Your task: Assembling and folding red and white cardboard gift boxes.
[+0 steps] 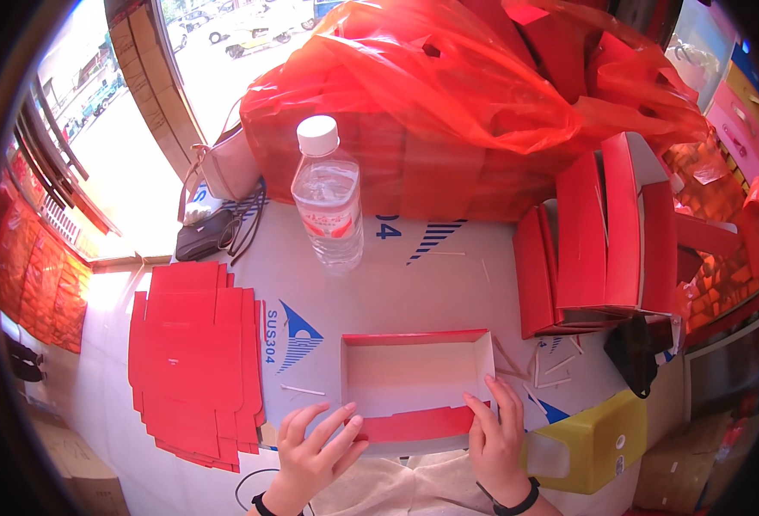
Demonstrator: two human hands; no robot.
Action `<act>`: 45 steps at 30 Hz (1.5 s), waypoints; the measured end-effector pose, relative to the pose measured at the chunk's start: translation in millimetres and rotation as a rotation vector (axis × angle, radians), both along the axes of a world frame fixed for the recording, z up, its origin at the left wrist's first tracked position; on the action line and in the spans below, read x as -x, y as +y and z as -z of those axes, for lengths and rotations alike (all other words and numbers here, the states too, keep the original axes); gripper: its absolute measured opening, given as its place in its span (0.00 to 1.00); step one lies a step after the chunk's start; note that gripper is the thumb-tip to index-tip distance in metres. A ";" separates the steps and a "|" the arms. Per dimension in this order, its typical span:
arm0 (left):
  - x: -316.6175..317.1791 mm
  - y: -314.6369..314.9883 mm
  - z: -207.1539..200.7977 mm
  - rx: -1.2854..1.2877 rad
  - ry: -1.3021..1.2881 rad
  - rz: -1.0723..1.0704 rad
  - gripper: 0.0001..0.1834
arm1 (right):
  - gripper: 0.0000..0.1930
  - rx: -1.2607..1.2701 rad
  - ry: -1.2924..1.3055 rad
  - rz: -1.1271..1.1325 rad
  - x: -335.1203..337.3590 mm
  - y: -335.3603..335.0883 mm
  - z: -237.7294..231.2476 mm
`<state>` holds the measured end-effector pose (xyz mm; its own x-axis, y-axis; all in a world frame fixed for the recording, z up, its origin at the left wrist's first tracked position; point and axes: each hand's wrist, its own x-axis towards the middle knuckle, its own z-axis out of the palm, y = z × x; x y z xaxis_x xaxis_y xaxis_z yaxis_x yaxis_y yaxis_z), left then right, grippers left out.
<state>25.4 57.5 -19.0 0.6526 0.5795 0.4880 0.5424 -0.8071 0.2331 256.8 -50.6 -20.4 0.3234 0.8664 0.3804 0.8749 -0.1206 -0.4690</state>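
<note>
In front of me sits a shallow red cardboard box (422, 374) with a pale inside, its near red flap folded partly inward. My left hand (317, 443) is at its near left corner, fingers spread and stretched out, tips close to the flap. At the near right corner is my right hand (497, 427); its extended fingers touch the right wall and the flap's end without wrapping round them. To the left lies a stack of flat red cardboard blanks (194, 361). Folded red boxes (611, 232) are piled at the right.
A clear water bottle (328, 198) with a white cap stands beyond the box. Behind it is a large red plastic bag (414, 103). White cotton-swab-like sticks (302, 390) lie about the table. A black case (203, 236), a pinkish bag (235, 165) and a yellow stool (594, 443) are nearby.
</note>
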 end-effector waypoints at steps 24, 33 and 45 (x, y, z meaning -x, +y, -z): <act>-47.7 -32.6 -19.2 0.197 0.130 0.091 0.23 | 0.25 0.079 -0.088 -0.220 38.8 -0.3 -10.6; -49.5 -32.2 -5.6 0.204 0.179 0.077 0.23 | 0.18 0.167 -0.216 -0.182 40.0 4.8 3.0; -40.7 -43.0 5.0 0.202 0.101 0.109 0.20 | 0.15 0.046 -0.187 -0.179 42.9 -9.1 18.6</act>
<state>66.1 14.5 -24.0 0.7560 0.5823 0.2989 0.4836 -0.8046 0.3445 213.9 -59.8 -38.9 0.0914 0.9213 0.3779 0.9553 0.0261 -0.2945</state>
